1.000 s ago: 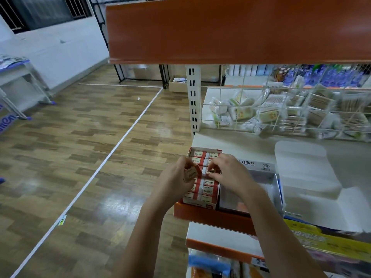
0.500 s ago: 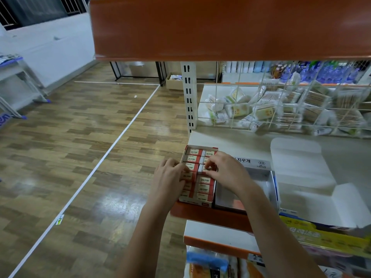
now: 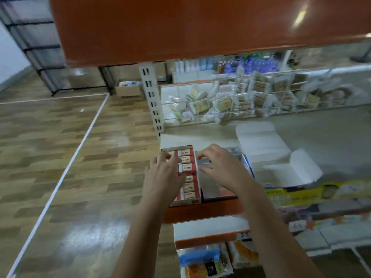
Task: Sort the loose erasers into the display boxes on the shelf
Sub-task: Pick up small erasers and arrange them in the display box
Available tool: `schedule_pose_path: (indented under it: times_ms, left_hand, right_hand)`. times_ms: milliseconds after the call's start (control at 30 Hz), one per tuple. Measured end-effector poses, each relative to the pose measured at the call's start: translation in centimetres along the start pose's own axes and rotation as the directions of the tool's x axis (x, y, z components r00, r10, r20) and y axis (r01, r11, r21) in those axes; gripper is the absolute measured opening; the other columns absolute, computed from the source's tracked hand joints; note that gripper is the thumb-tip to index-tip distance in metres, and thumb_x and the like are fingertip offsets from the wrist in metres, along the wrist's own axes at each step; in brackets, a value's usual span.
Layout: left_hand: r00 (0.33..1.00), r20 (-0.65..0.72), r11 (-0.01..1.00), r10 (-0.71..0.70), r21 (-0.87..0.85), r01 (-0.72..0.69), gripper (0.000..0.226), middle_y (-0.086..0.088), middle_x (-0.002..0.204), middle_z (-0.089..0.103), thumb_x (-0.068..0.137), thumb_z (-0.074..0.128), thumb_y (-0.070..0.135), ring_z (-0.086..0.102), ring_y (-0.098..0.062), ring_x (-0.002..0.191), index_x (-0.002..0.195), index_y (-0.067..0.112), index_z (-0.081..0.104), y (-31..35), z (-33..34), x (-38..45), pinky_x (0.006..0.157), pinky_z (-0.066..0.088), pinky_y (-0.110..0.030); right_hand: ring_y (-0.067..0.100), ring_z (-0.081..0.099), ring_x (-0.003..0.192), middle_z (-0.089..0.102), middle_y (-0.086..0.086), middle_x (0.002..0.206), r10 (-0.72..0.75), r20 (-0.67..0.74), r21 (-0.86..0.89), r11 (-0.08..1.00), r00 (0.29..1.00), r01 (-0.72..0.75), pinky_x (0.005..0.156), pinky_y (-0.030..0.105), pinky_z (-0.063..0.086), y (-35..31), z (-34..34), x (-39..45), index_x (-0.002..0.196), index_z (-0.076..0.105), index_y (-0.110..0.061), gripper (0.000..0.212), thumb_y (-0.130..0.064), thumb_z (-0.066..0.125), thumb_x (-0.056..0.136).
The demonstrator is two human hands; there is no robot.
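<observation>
Head view: left hand (image 3: 163, 173) rests relaxed on boxed erasers (image 3: 187, 168); right hand (image 3: 222, 167) hovers loosely curled, holding nothing.

low overhead: orange upper shelf (image 3: 200, 27) caps the reach. blocked behind by wire basket (image 3: 261, 105). hemmed at right by open white carton (image 3: 281, 157). crowded at the front edge by red eraser box (image 3: 188, 173) and grey display box (image 3: 216, 189). bare white shelf (image 3: 200, 137) between boxes and basket.
</observation>
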State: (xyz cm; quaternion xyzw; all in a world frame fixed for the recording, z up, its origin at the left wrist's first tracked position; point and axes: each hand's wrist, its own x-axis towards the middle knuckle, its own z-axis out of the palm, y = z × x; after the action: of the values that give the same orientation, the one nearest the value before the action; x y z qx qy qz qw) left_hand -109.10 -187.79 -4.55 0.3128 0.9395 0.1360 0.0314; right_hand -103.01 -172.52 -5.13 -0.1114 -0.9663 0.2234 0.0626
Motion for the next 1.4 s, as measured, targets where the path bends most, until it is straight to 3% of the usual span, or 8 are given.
schedule_pose_path:
  times_ms: [233,400,567,833,1000,1167,1267,1400]
  left_hand:
    - [0.919,0.045,0.920,0.391,-0.031,-0.390,0.039,0.000,0.132,0.044,0.093,0.048,0.041,0.038,-0.023,0.121,0.130,0.028,0.046,8.6,2.5,3.3,0.098,0.033,-0.033]
    - [0.766,0.068,0.769,0.640,-0.043,-0.638,0.038,0.001,0.131,0.047,0.092,0.050,0.041,0.040,-0.023,0.123,0.127,0.027,0.048,19.4,4.8,4.5,0.097,0.035,-0.036]
    - [0.648,0.064,0.647,0.759,0.047,-0.761,0.037,-0.001,0.126,0.050,0.093,0.046,0.042,0.044,-0.024,0.118,0.125,0.024,0.049,31.4,8.5,4.3,0.091,0.038,-0.037]
    - [0.661,0.069,0.649,0.748,0.138,-0.749,0.041,-0.007,0.130,0.049,0.094,0.042,0.042,0.042,-0.027,0.122,0.128,0.019,0.047,48.6,15.0,4.6,0.094,0.036,-0.039]
    - [0.673,0.123,0.657,0.729,0.150,-0.739,0.041,-0.011,0.132,0.049,0.096,0.041,0.041,0.043,-0.030,0.122,0.128,0.015,0.045,55.6,17.4,6.3,0.095,0.037,-0.040]
    - [0.701,0.068,0.691,0.710,0.129,-0.712,0.040,-0.010,0.127,0.053,0.096,0.037,0.042,0.046,-0.029,0.119,0.124,0.017,0.050,61.7,19.4,9.4,0.092,0.039,-0.040]
    - [0.688,0.078,0.675,0.721,0.144,-0.724,0.048,-0.010,0.127,0.052,0.096,0.040,0.042,0.049,-0.028,0.115,0.136,0.016,0.040,65.6,20.6,11.5,0.087,0.043,-0.039]
    - [0.698,0.060,0.685,0.714,0.143,-0.714,0.045,-0.009,0.130,0.050,0.094,0.044,0.039,0.049,-0.028,0.116,0.134,0.019,0.042,70.2,22.6,15.5,0.090,0.047,-0.042]
  right_hand:
    - [0.017,0.041,0.120,0.049,-0.003,0.127,0.245,-0.178,-0.114,0.957,0.953,-0.268,0.098,0.027,0.035,5.9,-4.2,-6.7,0.123,0.053,-0.020,0.033,-0.026,0.057,0.090]
    - [0.023,0.043,0.121,0.050,0.003,0.129,0.475,-0.305,-0.099,0.846,0.825,-0.524,0.099,0.033,0.038,12.5,-8.5,-13.0,0.124,0.054,-0.017,0.037,-0.025,0.059,0.089]
    - [0.026,0.041,0.125,0.047,0.006,0.134,0.591,-0.400,-0.067,0.744,0.701,-0.665,0.099,0.035,0.037,20.1,-12.4,-19.3,0.132,0.047,-0.017,0.044,-0.027,0.057,0.090]
    - [0.035,0.052,0.111,0.056,0.015,0.119,0.615,-0.463,-0.014,0.715,0.638,-0.699,0.088,0.041,0.045,34.6,-18.2,-27.2,0.129,0.050,-0.011,0.044,-0.022,0.058,0.087]
    - [0.032,0.054,0.109,0.058,0.013,0.118,0.623,-0.443,0.001,0.719,0.645,-0.695,0.086,0.040,0.047,41.9,-22.0,-28.8,0.125,0.053,-0.012,0.040,-0.020,0.059,0.086]
    - [0.033,0.052,0.113,0.047,0.013,0.129,0.669,-0.364,0.023,0.701,0.648,-0.712,0.092,0.042,0.044,49.0,-25.5,-28.3,0.132,0.046,-0.014,0.044,-0.021,0.055,0.089]
    - [0.032,0.052,0.113,0.046,0.012,0.131,0.686,-0.331,0.010,0.689,0.648,-0.724,0.096,0.045,0.042,53.6,-26.9,-27.8,0.132,0.045,-0.015,0.045,-0.022,0.055,0.088]
    - [0.032,0.051,0.114,0.047,0.012,0.130,0.671,-0.345,-0.010,0.696,0.656,-0.718,0.092,0.038,0.044,59.9,-29.4,-26.7,0.129,0.046,-0.012,0.043,-0.019,0.055,0.087]
